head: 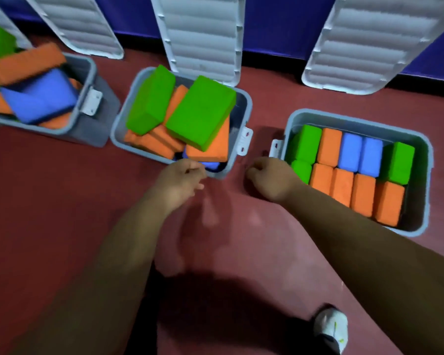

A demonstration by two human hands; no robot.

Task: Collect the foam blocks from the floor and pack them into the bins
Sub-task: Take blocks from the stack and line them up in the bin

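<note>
Red floor (62, 201), three bins along the blue wall (280, 26). Left hand (181, 181) curled empty by middle bin (118, 139) rim; right hand (269, 178) fisted, empty, beside right bin (426, 175). Foam blocks (200, 112) packed inside; bare floor between.

Three bins sit in a row on the floor (62, 201) in front of you. The left bin (87, 73) is partly out of view, with blocks heaped inside. The middle bin (118, 139) holds a loose pile of blocks (200, 111), some sticking up over its rim. The right bin (423, 155) has blocks packed side by side in two rows. Behind the bins, lids (203, 34) lean back against the wall. Your left hand (180, 183) is at the middle bin's near corner. Your right hand (269, 178) is by the right bin's left side. Your shoe (331, 326) is down to the right.
</note>
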